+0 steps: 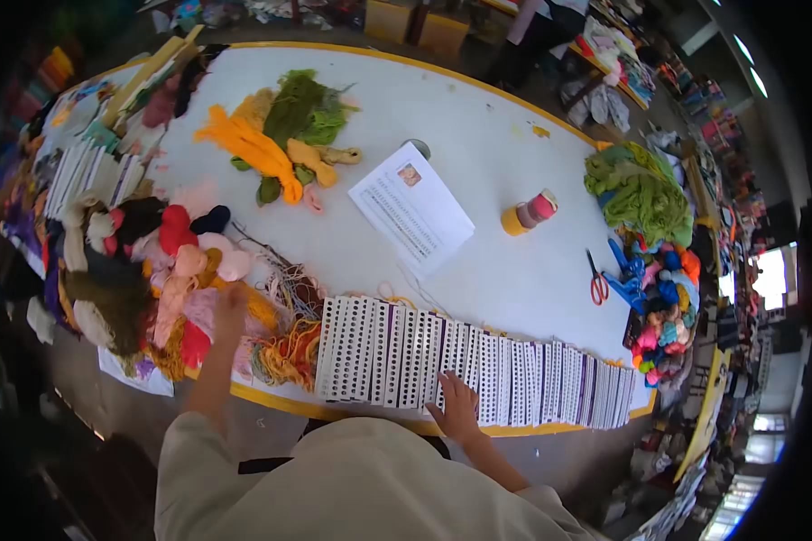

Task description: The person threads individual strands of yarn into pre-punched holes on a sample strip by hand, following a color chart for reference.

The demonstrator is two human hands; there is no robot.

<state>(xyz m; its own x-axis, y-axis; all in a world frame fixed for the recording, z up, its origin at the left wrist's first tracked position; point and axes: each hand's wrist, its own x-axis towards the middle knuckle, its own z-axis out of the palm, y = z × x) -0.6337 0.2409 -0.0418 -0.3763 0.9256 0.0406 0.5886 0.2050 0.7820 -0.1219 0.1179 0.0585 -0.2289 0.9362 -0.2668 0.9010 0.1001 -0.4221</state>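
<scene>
My left hand (230, 314) reaches over a heap of coloured yarn skeins (177, 230) at the left of the table. It is blurred, and whether its fingers hold anything does not show. Flat on a long row of white punched cards (361, 347), my right hand (457, 406) rests with its fingers apart. The cards overlap along the front edge, with holes running down each one. Tangled loose threads (289, 356) lie between the yarn heap and the cards.
A printed sheet (412, 212) lies mid-table, near orange yarn (253, 149) and green yarn (298, 108). Thread cones (530, 214) stand to its right. Red-handled scissors (597, 284), a blue tool (627, 275), green yarn (641, 194) and small yarn balls (668, 316) occupy the right end.
</scene>
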